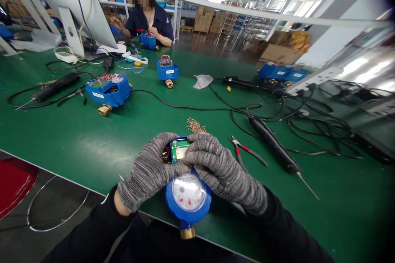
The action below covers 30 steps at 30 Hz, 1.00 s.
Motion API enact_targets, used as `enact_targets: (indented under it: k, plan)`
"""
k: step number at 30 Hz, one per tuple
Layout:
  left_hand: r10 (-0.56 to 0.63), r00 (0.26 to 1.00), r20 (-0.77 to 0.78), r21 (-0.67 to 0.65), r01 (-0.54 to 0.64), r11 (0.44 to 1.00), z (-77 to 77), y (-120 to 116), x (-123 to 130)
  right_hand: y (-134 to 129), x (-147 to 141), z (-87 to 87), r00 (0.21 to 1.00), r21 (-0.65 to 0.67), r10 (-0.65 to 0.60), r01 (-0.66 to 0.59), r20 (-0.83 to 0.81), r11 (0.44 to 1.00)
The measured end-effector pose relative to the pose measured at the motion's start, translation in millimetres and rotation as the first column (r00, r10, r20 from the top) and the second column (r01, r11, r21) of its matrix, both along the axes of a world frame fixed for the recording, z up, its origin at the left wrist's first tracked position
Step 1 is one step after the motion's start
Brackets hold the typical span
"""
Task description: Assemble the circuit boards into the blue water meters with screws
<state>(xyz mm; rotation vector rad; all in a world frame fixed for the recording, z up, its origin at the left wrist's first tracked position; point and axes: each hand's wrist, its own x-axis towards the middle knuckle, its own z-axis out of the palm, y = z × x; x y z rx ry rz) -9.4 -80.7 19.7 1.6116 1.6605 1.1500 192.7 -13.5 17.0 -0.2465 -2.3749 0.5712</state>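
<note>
A blue water meter [189, 197] with a round white dial and a brass end lies at the table's near edge. At its far end is a green circuit board [179, 150] with a small display. My left hand [151, 170], in a grey knitted glove, wraps round the left side of the meter's housing, thumb near the board's lower edge. My right hand [220, 168], gloved the same way, closes over the right side of the board and covers part of it. Dark and red wires [166, 154] show beside my left fingers.
Small brass screws [195, 125] lie just beyond my hands. Red-handled cutters [247, 152] and a black electric screwdriver [274, 144] are at the right, among cables. Other blue meters [109, 90] stand farther back. A person [148, 20] sits across the green table [74, 131].
</note>
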Motion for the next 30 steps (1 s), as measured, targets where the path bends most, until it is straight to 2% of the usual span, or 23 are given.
enact_targets:
  k: [3,7,12,16,18,22,25,30]
  plan:
    - [-0.007,1.0,0.016,-0.007,0.007,1.0,0.2,0,0,-2,-1,-0.6,0.999,-0.031,-0.036,0.035,-0.004,0.999]
    - [-0.001,0.999,0.046,-0.024,0.002,1.0,-1.2,-3,0,-4,-1,-6.5,0.983,-0.138,-0.177,0.169,-0.047,0.976]
    - [-0.03,0.997,0.078,0.002,0.03,1.0,-2.5,-3,-3,4,0,-10.1,0.994,-0.242,-0.107,0.108,0.018,0.964]
    - [-0.068,0.989,0.128,-0.038,0.074,0.997,1.0,-3,-6,5,0,-13.2,0.993,-0.308,-0.12,0.115,0.003,0.944]
    - [-0.096,0.981,0.167,-0.068,0.109,0.992,2.8,-4,-7,3,-1,-17.1,0.991,-0.404,-0.135,0.125,0.004,0.906]
    - [-0.119,0.972,0.204,-0.09,0.14,0.986,2.9,-5,-6,-2,-1,-23.4,0.99,-0.626,-0.139,0.102,-0.01,0.773]
    - [-0.104,0.972,0.209,-0.089,0.125,0.988,0.4,-4,-6,-5,-3,-21.5,0.986,-0.665,-0.164,0.115,-0.011,0.738]
    - [-0.208,0.95,0.234,-0.083,0.232,0.969,-6.8,-9,-21,-9,-8,-14.5,0.981,-0.728,-0.193,0.112,-0.028,0.676]
